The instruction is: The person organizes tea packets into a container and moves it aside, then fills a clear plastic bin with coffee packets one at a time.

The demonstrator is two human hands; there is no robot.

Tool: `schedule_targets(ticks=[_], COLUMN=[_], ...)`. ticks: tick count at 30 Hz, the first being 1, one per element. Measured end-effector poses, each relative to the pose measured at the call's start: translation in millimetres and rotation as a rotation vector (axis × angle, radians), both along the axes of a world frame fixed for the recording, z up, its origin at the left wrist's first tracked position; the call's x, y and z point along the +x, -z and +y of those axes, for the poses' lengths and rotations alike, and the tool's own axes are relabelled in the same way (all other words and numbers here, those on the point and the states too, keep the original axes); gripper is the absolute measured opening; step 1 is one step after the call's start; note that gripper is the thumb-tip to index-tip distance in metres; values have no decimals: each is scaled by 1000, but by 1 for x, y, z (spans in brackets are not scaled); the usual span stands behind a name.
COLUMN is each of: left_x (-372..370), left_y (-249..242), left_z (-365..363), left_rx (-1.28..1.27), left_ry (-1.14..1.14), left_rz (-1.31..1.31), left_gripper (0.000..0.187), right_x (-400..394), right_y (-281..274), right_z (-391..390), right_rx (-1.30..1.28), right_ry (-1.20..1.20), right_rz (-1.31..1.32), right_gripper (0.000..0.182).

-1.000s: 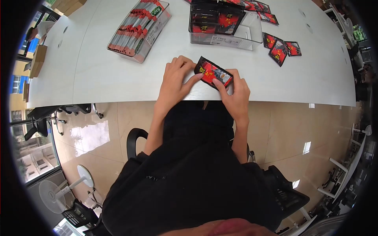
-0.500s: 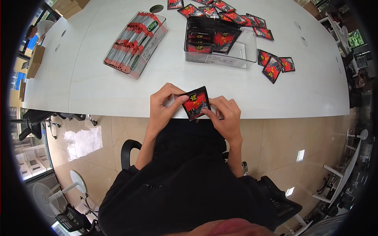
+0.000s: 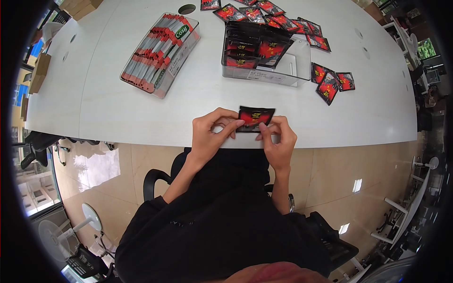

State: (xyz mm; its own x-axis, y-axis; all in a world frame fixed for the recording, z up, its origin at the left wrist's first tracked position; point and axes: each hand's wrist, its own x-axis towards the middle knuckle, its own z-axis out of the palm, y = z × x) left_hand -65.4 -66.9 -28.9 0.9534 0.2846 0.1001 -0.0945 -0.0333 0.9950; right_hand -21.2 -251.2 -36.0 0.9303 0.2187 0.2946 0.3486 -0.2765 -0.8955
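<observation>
Between both hands, near the table's front edge, is a black and red packet (image 3: 255,116). My left hand (image 3: 212,132) pinches its left side, thumb on the front. At its lower right, my right hand (image 3: 278,139) closes thumb and fingers on the same packet. Beyond them stands a clear bin (image 3: 264,76) with upright black and red packets (image 3: 273,49) in its left part. A second clear bin (image 3: 174,70), full of grey and red sticks (image 3: 153,52), lies tilted to the left.
Several loose black and red packets (image 3: 326,89) lie right of the bin and behind it. The white table (image 3: 108,108) has a round hole (image 3: 187,9) near the back. Cardboard boxes (image 3: 40,73) are at far left, and a chair armrest (image 3: 153,181) is beside my body.
The packet has moved slightly right and turned from a tilted position to nearly level. Both hands have shifted right with it and still hold it.
</observation>
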Motion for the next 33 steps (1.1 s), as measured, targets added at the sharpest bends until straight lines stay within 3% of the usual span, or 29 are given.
schedule_targets(ticks=[2,9,12,13,16,18,23,26,33], left_x=[2,7,16,21,46,70,136,152,160], left_y=[-3,2,1,-7,-41,-70,-84,-77,-68], left_z=[0,-8,-14,-13,-7,-7,4,9,12], left_rx=[180,246,383,494,781,842,964,1009,1029], left_ry=[79,75,-72,-113,-182,-226,-256,-264,-283], left_rz=[21,27,-186,-263,-464,-567,-676,-652,-550], left_gripper=[14,8,8,10,13,15,13,14,21], right_x=[0,0,7,12,38,61,124,144,154], right_y=[6,0,0,-6,-28,-54,-90,-84,-67], right_z=[0,5,-3,-8,-10,-3,-2,-4,-2], right_rx=[55,97,219,129,172,280,24,-83,-80], right_ry=[27,131,56,64,126,154,176,134,106], right_rz=[-1,-88,-99,-131,-233,-254,-366,-350,-279], right_gripper=[11,4,3,5,6,9,11,13,11])
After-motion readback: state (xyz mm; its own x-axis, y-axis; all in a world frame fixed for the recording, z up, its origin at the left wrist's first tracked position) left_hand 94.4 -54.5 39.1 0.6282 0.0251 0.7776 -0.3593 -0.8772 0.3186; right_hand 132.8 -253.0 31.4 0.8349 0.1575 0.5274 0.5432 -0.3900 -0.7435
